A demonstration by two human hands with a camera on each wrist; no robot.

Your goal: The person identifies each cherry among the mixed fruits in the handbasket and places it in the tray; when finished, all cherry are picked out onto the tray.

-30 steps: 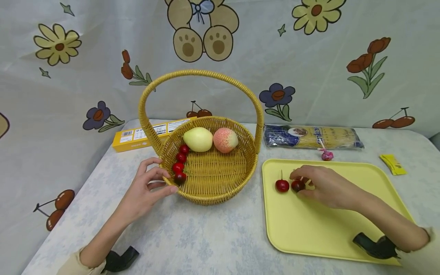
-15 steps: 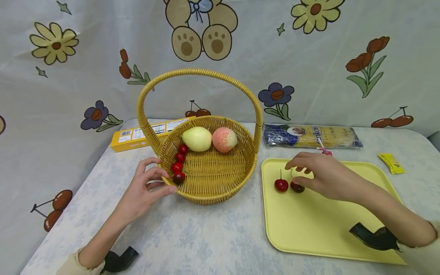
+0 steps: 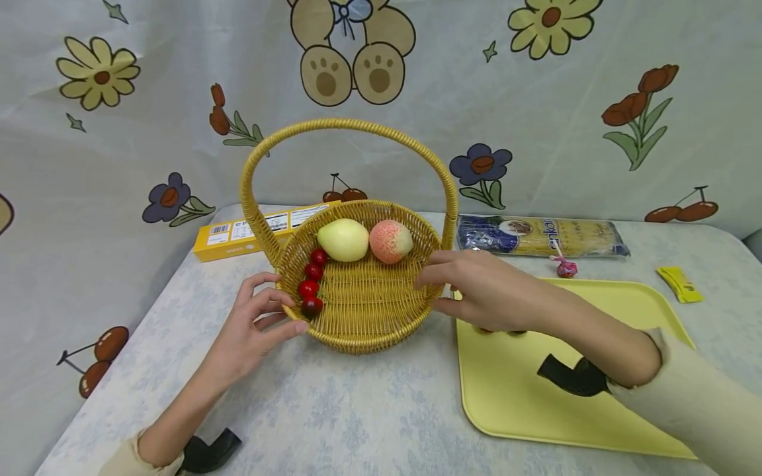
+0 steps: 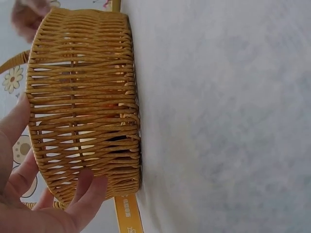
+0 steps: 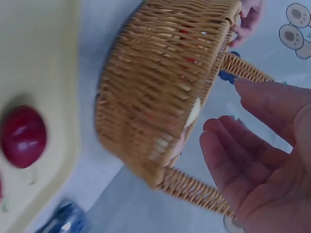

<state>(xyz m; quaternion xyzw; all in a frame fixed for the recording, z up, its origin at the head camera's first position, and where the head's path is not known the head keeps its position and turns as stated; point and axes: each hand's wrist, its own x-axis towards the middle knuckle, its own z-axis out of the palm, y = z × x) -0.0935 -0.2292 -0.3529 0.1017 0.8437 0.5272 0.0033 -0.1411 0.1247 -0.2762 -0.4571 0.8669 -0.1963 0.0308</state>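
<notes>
My left hand [image 3: 256,324] rests against the left side of the wicker basket [image 3: 369,337], thumb at the rim. In the left wrist view, fingertips [image 4: 90,187] touch the woven outer wall. Inside the basket, a pale pear [image 3: 343,240] and a pinkish peach [image 3: 391,242] lie at the back, with several red cherries [image 3: 308,289] in a row on the left. Over the right rim hovers my right hand [image 3: 476,291], fingers loosely bent and apart from the thumb. The right wrist view shows nothing in it. On the yellow tray [image 3: 536,396], cherries [image 5: 23,137] are mostly hidden behind that hand in the head view.
Behind the basket at left lies a yellow box [image 3: 229,239]. A pack of noodles [image 3: 542,237] is at the back right, near a lollipop [image 3: 565,268] and a small yellow packet [image 3: 680,284]. The basket's tall handle [image 3: 351,125] arches above the fruit.
My right hand has left the cherry on the tray and moved left to the basket's right rim, with the cherry left behind. My left hand stays at the basket.
</notes>
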